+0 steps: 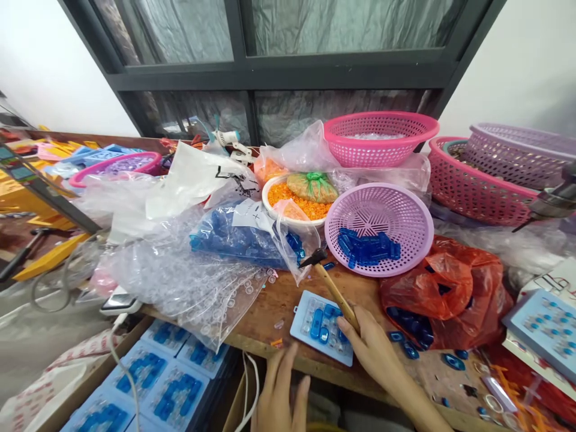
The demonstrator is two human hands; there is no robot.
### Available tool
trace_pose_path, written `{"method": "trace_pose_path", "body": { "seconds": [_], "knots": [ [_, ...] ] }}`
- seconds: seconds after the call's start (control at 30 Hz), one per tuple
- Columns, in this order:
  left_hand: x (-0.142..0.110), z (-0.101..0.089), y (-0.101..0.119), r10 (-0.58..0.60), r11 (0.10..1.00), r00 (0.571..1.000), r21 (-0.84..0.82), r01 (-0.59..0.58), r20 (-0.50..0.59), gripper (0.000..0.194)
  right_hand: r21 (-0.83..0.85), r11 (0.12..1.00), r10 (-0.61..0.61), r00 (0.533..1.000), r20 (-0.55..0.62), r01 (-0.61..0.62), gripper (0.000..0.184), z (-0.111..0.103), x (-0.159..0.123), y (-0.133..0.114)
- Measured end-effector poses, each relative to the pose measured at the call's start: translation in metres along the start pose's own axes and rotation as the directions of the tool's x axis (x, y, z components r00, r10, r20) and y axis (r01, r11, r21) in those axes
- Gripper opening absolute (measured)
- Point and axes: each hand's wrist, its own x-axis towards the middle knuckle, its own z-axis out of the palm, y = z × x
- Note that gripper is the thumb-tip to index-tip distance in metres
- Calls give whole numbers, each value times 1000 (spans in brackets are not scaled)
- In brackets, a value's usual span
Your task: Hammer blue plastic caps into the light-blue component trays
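One slim wooden-handled hammer [335,294] sits closed in your right grip [375,354], while your left grip [281,393] hangs open just below the pale blue plastic tray [300,324], placed on the wooden tabletop [274,306] within easy reach of both.

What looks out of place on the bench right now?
Loose blue pieces lie on the bare wooden bench right of the right hand holding the hammer. They look spilled from the red bag, rather than set in a basket or tray.
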Motion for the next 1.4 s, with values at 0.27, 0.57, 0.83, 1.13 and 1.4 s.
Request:
{"method": "trace_pose_path", "body": {
  "seconds": [0.27,0.57,0.83,1.13,1.4],
  "knots": [
    [52,8,16,-89,979,996,183,91,-19,42,68,996,50,999,-22,-49,40,-2,-4,-1],
    [47,7,75,-360,583,932,-772,255,37,48,416,882,239,971,15,-223,57,-22,-15,-11],
    [18,-47,48,-399,341,859,-818,464,320,48,634,694,424,906,23,-341,68,-34,-37,-8],
    [-12,-132,-33,-276,741,688,-307,597,671,57,627,713,417,909,-17,-315,71,-15,-46,1],
    [-150,-218,-134,-675,486,416,-56,872,610,61,606,714,465,885,-37,-350,76,-16,-48,5]
  ]
}}
